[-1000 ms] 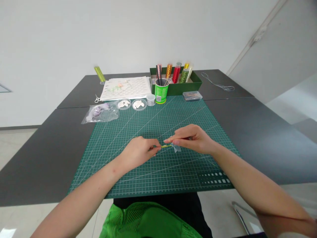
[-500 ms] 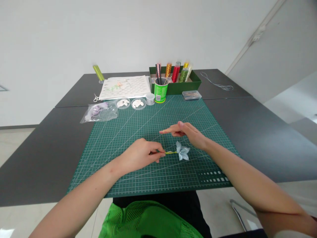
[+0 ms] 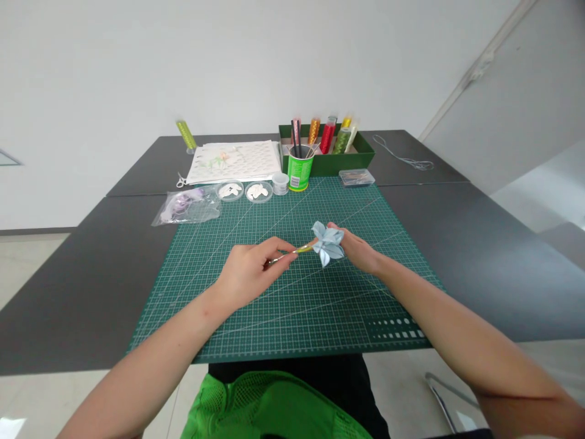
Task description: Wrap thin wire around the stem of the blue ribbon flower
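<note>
From my station I have a dark table (image 3: pixel 68 262) spread across the view, with a green gridded cutting mat (image 3: pixel 283 329) on its near side. At the back stands a dark green box (image 3: pixel 336 164) holding thread spools (image 3: pixel 328 139); left of it lie white patterned sheets (image 3: pixel 256 160), and nearer, a clear plastic bag (image 3: pixel 183 207). A bright green can (image 3: pixel 300 171) stands just before the box. My left hand (image 3: pixel 251 271) is over the mat, thumb and fingertips clamped on a yellow-green stem (image 3: pixel 303 249). My right hand (image 3: pixel 359 249) is behind the flower; its fingers are mostly hidden, so I cannot tell whether they grip anything. The pale blue flower (image 3: pixel 326 241) sits at the stem's right end, between my hands. Two round dishes (image 3: pixel 269 194) hold small white pieces (image 3: pixel 257 191).
</note>
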`<act>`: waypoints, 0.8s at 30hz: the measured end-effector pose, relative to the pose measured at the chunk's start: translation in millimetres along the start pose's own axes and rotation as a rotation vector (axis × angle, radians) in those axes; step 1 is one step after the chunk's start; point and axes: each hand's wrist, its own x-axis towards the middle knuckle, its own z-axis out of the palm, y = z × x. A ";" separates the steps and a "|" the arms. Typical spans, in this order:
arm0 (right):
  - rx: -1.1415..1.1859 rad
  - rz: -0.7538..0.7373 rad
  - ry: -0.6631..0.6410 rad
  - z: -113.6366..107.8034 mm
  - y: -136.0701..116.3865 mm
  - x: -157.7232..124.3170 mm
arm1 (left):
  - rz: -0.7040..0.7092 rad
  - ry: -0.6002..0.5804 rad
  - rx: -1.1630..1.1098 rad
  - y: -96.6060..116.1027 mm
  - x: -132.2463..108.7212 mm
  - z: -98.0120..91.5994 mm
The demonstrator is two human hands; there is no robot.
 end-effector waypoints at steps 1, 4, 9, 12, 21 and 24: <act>0.009 -0.003 -0.010 -0.5 0.6 -0.2 | -0.015 0.036 0.002 -1.3 0.6 0.1; 0.110 0.012 -0.135 -3.0 0.7 -0.8 | -0.061 0.085 -0.033 -3.7 3.3 1.0; 0.408 0.142 -0.286 -9.1 0.4 4.8 | -0.164 0.083 -0.233 -3.3 7.3 1.7; 0.578 0.258 -0.194 -12.9 6.0 11.5 | -0.218 0.077 -0.346 -1.2 9.4 1.1; -0.354 0.177 0.485 -9.9 26.2 13.7 | -0.276 0.045 -0.483 2.9 12.9 0.3; -0.452 -0.096 0.469 0.4 16.9 7.4 | -0.297 0.046 -0.502 2.8 13.6 0.6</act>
